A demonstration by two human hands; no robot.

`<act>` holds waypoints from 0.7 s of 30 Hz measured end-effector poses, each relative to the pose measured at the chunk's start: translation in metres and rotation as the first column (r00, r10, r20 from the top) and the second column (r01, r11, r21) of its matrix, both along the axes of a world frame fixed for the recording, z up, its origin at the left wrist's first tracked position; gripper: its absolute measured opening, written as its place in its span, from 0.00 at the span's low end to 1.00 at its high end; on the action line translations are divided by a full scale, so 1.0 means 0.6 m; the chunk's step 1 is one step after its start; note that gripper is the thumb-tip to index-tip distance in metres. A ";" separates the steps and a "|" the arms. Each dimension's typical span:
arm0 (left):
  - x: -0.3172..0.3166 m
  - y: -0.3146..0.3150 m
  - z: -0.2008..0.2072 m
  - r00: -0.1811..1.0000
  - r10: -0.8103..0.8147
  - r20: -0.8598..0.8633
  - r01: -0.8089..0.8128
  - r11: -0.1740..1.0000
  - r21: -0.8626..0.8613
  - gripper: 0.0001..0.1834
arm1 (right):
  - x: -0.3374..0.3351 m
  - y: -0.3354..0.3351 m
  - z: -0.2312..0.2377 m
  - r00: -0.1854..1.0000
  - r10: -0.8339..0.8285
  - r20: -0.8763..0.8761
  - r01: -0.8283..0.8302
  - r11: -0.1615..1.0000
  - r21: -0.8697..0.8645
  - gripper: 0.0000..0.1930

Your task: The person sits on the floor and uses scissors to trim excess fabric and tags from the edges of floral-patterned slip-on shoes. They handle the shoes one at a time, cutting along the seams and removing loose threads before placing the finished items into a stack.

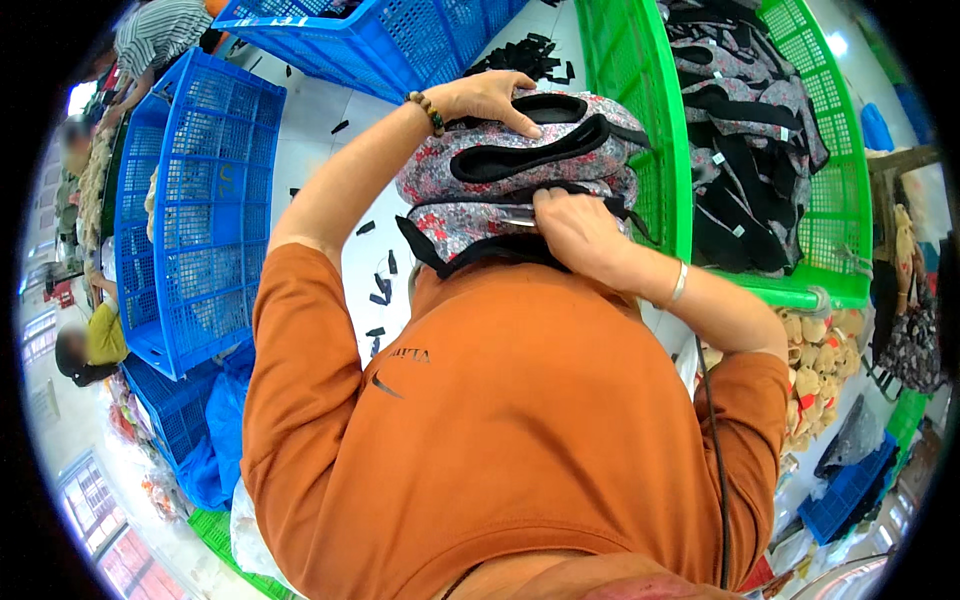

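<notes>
Nearby, green crate [632,100] of floral pieces [750,150]

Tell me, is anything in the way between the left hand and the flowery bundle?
Nothing visible: the left hand rests right on the flowery bundle, its thumb on the near side.

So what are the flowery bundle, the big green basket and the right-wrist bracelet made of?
Flowery bundle: soft, matte fabric, probably padded, since it folds thickly. Big green basket: likely smooth plastic, as it's glossy with moulded-looking holes. Right-wrist bracelet: maybe metal, pale and shiny, but unsure.
</notes>
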State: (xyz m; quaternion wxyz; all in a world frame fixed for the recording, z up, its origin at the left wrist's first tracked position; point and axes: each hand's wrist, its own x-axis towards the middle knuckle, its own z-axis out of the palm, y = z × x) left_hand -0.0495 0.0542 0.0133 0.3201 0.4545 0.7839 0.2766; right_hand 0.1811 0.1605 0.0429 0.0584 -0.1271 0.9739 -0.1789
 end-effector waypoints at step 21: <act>-0.070 0.004 0.052 0.812 0.544 0.212 -0.580 0.711 0.396 0.08 | -0.100 0.111 0.065 0.969 0.236 0.068 -0.221 0.960 -0.174 0.08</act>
